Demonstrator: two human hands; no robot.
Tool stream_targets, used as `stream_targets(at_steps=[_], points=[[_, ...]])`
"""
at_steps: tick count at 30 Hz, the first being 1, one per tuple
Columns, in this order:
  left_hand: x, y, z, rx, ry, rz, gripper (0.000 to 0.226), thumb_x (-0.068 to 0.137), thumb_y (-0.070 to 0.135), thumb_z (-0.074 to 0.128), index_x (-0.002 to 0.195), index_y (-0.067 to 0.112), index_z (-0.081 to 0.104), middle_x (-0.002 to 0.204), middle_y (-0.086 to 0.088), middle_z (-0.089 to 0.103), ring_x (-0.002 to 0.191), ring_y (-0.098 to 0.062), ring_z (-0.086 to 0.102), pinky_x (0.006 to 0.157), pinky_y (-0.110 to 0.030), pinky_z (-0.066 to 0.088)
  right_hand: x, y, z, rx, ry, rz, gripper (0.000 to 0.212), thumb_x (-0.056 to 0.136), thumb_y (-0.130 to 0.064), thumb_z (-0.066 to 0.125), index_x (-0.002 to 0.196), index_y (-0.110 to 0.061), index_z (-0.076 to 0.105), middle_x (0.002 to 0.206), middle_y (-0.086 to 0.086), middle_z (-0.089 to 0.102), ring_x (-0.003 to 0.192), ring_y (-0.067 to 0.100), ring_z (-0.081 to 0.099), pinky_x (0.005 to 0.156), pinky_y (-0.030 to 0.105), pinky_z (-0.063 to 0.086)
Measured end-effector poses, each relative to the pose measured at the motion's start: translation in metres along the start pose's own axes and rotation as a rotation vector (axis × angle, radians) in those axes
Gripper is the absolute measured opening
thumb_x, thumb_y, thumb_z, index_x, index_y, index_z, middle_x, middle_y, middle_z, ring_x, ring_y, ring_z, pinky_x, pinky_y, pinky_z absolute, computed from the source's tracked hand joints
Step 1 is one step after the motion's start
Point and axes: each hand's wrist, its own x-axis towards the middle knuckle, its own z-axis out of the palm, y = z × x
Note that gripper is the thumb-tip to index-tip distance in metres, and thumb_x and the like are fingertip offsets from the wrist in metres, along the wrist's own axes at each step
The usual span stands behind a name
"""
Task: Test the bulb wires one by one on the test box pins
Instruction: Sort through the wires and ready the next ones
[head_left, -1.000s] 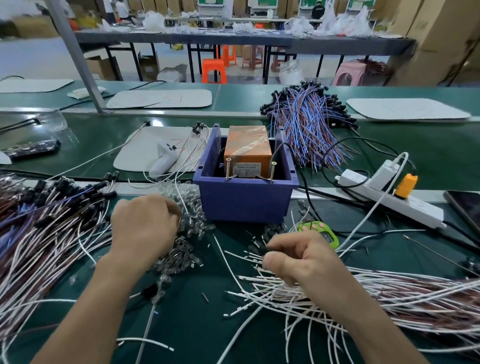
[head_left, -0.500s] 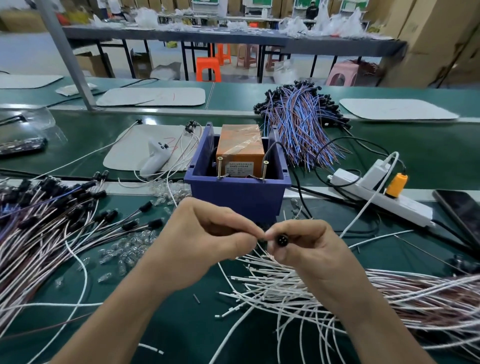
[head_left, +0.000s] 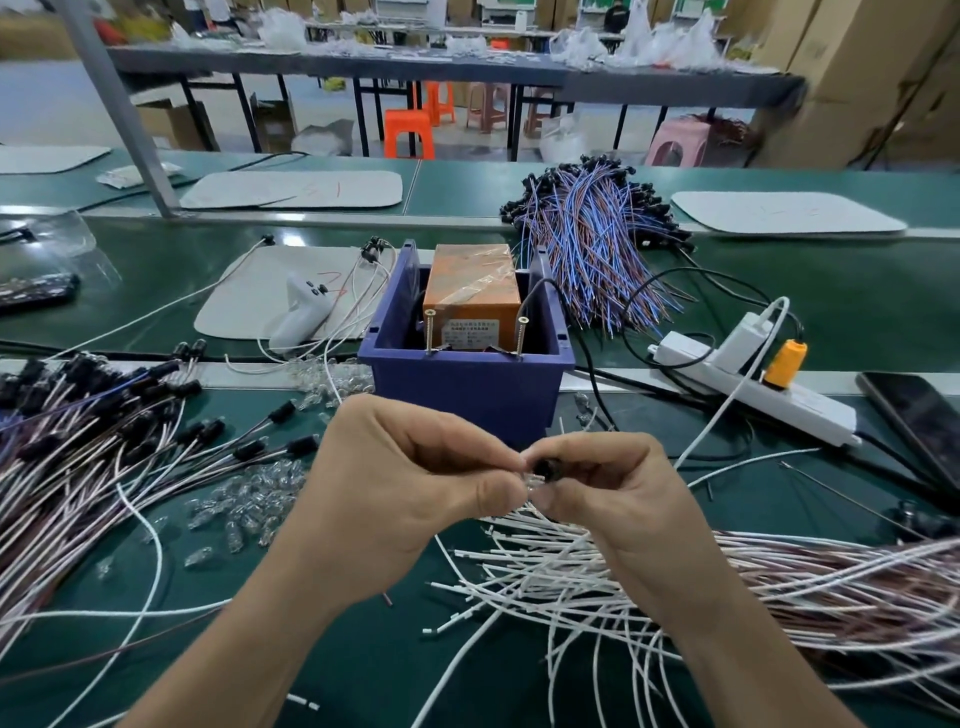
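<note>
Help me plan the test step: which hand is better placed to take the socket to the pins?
Probably right. The right hand pinches the black socket, just in front of the pins; the left hand only pinches the clear bulb at its mouth.

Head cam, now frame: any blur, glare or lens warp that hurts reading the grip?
Head view: left hand, right hand and black socket sharp; bulb in the grip tiny, half hidden. Head view: cardboard boxes top right smeared. Head view: glare on the green belt at left. Head view: wide-angle bows the belt edges.
</note>
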Motion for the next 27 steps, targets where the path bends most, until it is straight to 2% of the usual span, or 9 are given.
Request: stream_targets(at_steps=[4, 11, 16, 18, 20, 22, 23, 25, 27], points=[[0.000, -0.003, 0.002, 0.074, 0.047, 0.045, 0.020, 0.062, 0.027, 0.092, 0.079, 0.033, 0.084, 0.077, 0.003, 0.079, 0.070, -0.017, 0.078, 0.067, -0.020, 0.059, -0.001, -0.003, 0.005, -0.082, 0.023, -0.024, 0.029, 0.073, 0.005, 0.077, 0.089, -0.017, 0.084, 0.083, 0.005, 0.077, 0.079, 0.013, 0.068, 0.071, 0.023, 0.055], [-0.003, -0.003, -0.001, 0.326, 0.069, 0.092, 0.024, 0.069, 0.012, 0.094, 0.082, 0.031, 0.084, 0.077, 0.015, 0.078, 0.071, -0.007, 0.076, 0.068, -0.018, 0.059, -0.002, -0.006, 0.007, -0.258, 0.075, -0.044, 0.027, 0.074, 0.002, 0.077, 0.088, -0.020, 0.084, 0.084, 0.005, 0.079, 0.080, 0.014, 0.074, 0.073, 0.024, 0.058], [-0.004, -0.004, 0.004, 0.369, 0.106, 0.120, 0.023, 0.068, 0.011, 0.092, 0.078, 0.030, 0.084, 0.075, 0.019, 0.077, 0.069, -0.003, 0.075, 0.067, -0.014, 0.057, -0.003, -0.005, 0.006, -0.409, 0.101, -0.069, 0.029, 0.076, -0.005, 0.080, 0.091, -0.030, 0.084, 0.085, -0.002, 0.080, 0.079, 0.018, 0.076, 0.075, 0.035, 0.064], [-0.003, -0.008, 0.006, 0.379, 0.124, 0.102, 0.024, 0.066, 0.011, 0.093, 0.076, 0.031, 0.084, 0.073, 0.020, 0.076, 0.067, -0.002, 0.074, 0.065, -0.013, 0.056, -0.004, -0.004, 0.005, -0.487, 0.105, -0.106, 0.031, 0.077, -0.009, 0.080, 0.093, -0.036, 0.083, 0.083, -0.004, 0.079, 0.074, 0.022, 0.075, 0.069, 0.045, 0.063], [-0.003, -0.013, 0.007, 0.367, 0.129, 0.070, 0.028, 0.065, 0.009, 0.094, 0.077, 0.032, 0.084, 0.071, 0.019, 0.076, 0.066, -0.003, 0.074, 0.063, -0.013, 0.056, -0.003, -0.001, 0.005, -0.544, 0.105, -0.137, 0.031, 0.079, -0.010, 0.081, 0.094, -0.037, 0.082, 0.079, -0.002, 0.078, 0.066, 0.027, 0.071, 0.060, 0.049, 0.058], [-0.003, -0.018, 0.008, 0.352, 0.124, 0.054, 0.031, 0.064, 0.011, 0.095, 0.080, 0.035, 0.083, 0.071, 0.017, 0.076, 0.065, -0.004, 0.075, 0.064, -0.016, 0.058, -0.003, 0.002, 0.004, -0.597, 0.093, -0.153, 0.029, 0.081, -0.008, 0.081, 0.096, -0.034, 0.082, 0.073, 0.000, 0.075, 0.058, 0.026, 0.064, 0.051, 0.044, 0.053], [-0.002, -0.020, 0.007, 0.327, 0.112, 0.035, 0.029, 0.063, 0.014, 0.095, 0.078, 0.035, 0.083, 0.071, 0.014, 0.077, 0.066, -0.007, 0.075, 0.065, -0.019, 0.059, -0.003, 0.003, 0.003, -0.608, 0.079, -0.160, 0.029, 0.082, -0.007, 0.081, 0.096, -0.032, 0.081, 0.070, -0.002, 0.073, 0.054, 0.020, 0.059, 0.048, 0.037, 0.050], [0.004, -0.024, 0.003, 0.221, 0.072, -0.057, 0.023, 0.056, 0.022, 0.094, 0.073, 0.033, 0.083, 0.071, 0.005, 0.078, 0.067, -0.015, 0.077, 0.066, -0.025, 0.061, -0.005, 0.003, 0.002, -0.612, 0.040, -0.190, 0.028, 0.082, -0.005, 0.079, 0.096, -0.029, 0.080, 0.065, -0.011, 0.069, 0.051, 0.001, 0.051, 0.048, 0.020, 0.042], [0.009, -0.028, -0.002, 0.120, 0.014, -0.135, 0.026, 0.046, 0.023, 0.098, 0.068, 0.026, 0.083, 0.068, -0.006, 0.077, 0.062, -0.017, 0.075, 0.061, -0.023, 0.058, -0.005, 0.003, 0.003, -0.634, 0.005, -0.206, 0.026, 0.083, -0.007, 0.079, 0.096, -0.029, 0.079, 0.061, -0.011, 0.064, 0.051, -0.002, 0.047, 0.048, 0.015, 0.037]])
